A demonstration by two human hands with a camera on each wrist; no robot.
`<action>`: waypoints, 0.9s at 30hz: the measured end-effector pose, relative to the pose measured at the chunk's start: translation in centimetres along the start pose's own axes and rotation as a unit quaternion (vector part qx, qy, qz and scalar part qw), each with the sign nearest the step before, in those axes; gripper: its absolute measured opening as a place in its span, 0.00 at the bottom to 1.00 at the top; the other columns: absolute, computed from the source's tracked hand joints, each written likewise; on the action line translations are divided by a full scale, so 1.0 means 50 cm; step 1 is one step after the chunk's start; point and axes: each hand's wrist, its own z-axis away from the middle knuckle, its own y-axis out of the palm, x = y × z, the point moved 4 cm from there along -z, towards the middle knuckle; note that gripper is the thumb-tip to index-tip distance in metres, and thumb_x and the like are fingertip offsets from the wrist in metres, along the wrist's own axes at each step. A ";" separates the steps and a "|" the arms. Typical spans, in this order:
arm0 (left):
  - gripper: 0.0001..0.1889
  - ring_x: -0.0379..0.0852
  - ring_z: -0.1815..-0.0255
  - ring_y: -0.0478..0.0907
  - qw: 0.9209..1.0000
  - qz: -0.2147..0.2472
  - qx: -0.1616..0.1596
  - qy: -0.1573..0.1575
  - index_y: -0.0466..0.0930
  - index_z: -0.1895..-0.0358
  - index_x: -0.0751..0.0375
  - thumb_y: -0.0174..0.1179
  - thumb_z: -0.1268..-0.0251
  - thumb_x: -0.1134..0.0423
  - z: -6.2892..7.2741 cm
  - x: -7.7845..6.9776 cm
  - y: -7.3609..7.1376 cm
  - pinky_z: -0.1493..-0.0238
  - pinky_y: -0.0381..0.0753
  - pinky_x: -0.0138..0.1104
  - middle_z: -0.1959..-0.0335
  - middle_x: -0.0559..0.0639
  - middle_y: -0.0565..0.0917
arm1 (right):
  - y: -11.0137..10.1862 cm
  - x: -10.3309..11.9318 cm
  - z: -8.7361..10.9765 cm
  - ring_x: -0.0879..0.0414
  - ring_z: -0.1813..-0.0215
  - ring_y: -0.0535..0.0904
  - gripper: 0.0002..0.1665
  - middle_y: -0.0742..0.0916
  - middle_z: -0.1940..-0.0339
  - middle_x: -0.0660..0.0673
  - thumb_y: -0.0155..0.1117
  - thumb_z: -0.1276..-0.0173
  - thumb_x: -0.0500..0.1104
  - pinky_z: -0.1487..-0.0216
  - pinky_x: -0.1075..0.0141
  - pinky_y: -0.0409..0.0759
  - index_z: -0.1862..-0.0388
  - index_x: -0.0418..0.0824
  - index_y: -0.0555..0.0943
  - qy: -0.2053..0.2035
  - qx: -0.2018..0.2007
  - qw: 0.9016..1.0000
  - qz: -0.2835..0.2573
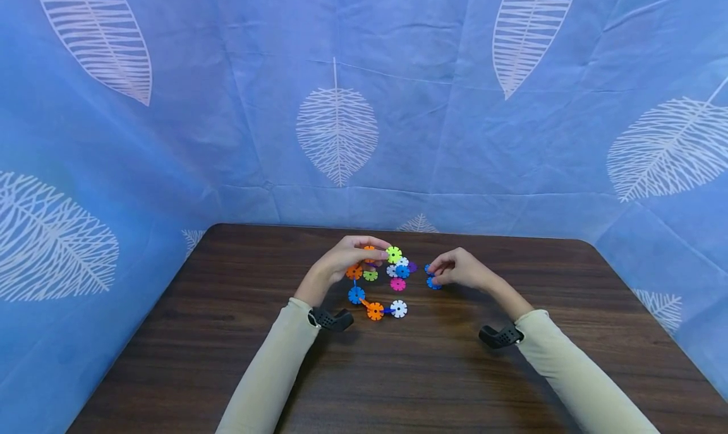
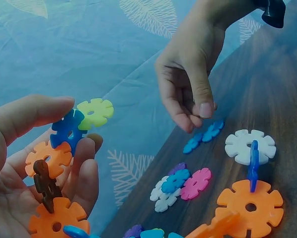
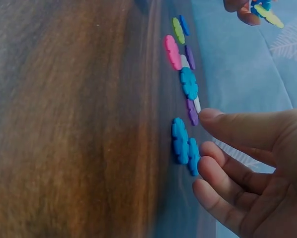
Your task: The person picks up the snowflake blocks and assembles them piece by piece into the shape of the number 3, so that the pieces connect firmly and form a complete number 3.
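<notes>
Looping over the dark table [image 1: 426, 371], the chain of notched discs [image 1: 356, 293] is pinched near its yellow-green end disc [image 1: 394, 254] by the left hand [image 1: 341, 257]. The right hand [image 1: 465, 271], thumb parted from loosely bent fingers, is just beside two blue discs [image 1: 434, 283]; leaf-printed blue cloth [image 1: 426, 137] hangs behind.

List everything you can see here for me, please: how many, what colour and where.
Table: one, dark brown, below everything.
Cloth: count unclear, blue with white leaves, behind the table.
Disc chain: one, mostly orange and blue, gripped near its lime end.
Loose pink disc: one, pink, mid-table.
Loose white discs: two, white, beyond the pink.
Loose blue discs: at least three, blue, two lying rightmost.
Loose purple discs: at least two, purple, among the others.
Loose lime disc: one, lime, left of pink.
Wristbands: two, black, on the wrists.
Sleeves: two, pale, on the arms.
Left hand: one, bare, holding the chain.
Right hand: one, bare, by two blue discs.
</notes>
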 end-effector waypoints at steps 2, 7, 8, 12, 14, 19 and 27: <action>0.16 0.69 0.44 0.78 1.000 0.001 0.000 0.000 0.85 0.43 0.58 0.67 0.31 0.60 -0.001 0.002 0.000 0.40 0.83 0.50 0.44 0.70 0.82 | 0.003 0.002 0.000 0.55 0.63 0.84 0.14 0.89 0.62 0.33 0.70 0.33 0.32 0.61 0.62 0.85 0.51 0.24 0.84 0.001 0.002 1.000 0.005; 0.17 0.66 0.45 0.79 1.000 -0.001 -0.001 -0.002 0.85 0.43 0.58 0.68 0.32 0.60 -0.002 0.001 0.000 0.41 0.84 0.48 0.48 0.65 0.85 | 0.006 0.007 -0.002 0.52 0.60 0.82 0.17 0.87 0.60 0.32 0.72 0.37 0.31 0.62 0.66 0.82 0.51 0.24 0.83 0.008 0.005 1.000 0.016; 0.17 0.67 0.44 0.79 1.000 -0.002 -0.002 -0.002 0.85 0.43 0.58 0.68 0.32 0.59 -0.002 0.001 0.001 0.42 0.85 0.48 0.49 0.62 0.86 | 0.007 0.006 -0.002 0.51 0.60 0.81 0.17 0.87 0.60 0.32 0.73 0.37 0.31 0.63 0.66 0.82 0.50 0.24 0.83 0.011 0.005 1.000 0.018; 0.17 0.68 0.42 0.78 1.000 -0.004 -0.004 -0.007 0.85 0.43 0.57 0.68 0.33 0.59 -0.005 0.001 0.001 0.43 0.86 0.45 0.52 0.57 0.87 | 0.011 -0.002 -0.006 0.51 0.61 0.79 0.18 0.86 0.59 0.32 0.74 0.39 0.30 0.63 0.68 0.80 0.50 0.25 0.84 0.010 0.013 0.999 0.029; 0.17 0.69 0.41 0.77 1.000 -0.005 -0.004 -0.008 0.85 0.43 0.57 0.68 0.33 0.59 -0.005 0.000 0.000 0.44 0.86 0.44 0.50 0.61 0.87 | 0.013 -0.005 -0.007 0.52 0.62 0.79 0.18 0.86 0.59 0.33 0.73 0.39 0.29 0.64 0.68 0.81 0.50 0.26 0.84 0.007 0.016 0.999 0.029; 0.17 0.67 0.43 0.79 1.000 -0.009 -0.005 -0.010 0.85 0.42 0.57 0.68 0.33 0.59 -0.003 -0.003 -0.001 0.43 0.85 0.46 0.44 0.68 0.84 | 0.015 -0.005 -0.009 0.52 0.63 0.78 0.17 0.86 0.59 0.33 0.73 0.39 0.28 0.64 0.67 0.80 0.50 0.27 0.84 0.006 0.014 1.000 0.027; 0.17 0.69 0.42 0.78 1.000 -0.008 -0.014 -0.018 0.86 0.43 0.56 0.69 0.33 0.58 -0.002 -0.004 -0.003 0.42 0.84 0.49 0.44 0.70 0.83 | 0.021 0.005 -0.013 0.51 0.63 0.75 0.16 0.86 0.56 0.34 0.73 0.39 0.28 0.64 0.67 0.78 0.51 0.29 0.85 0.017 0.008 0.999 0.043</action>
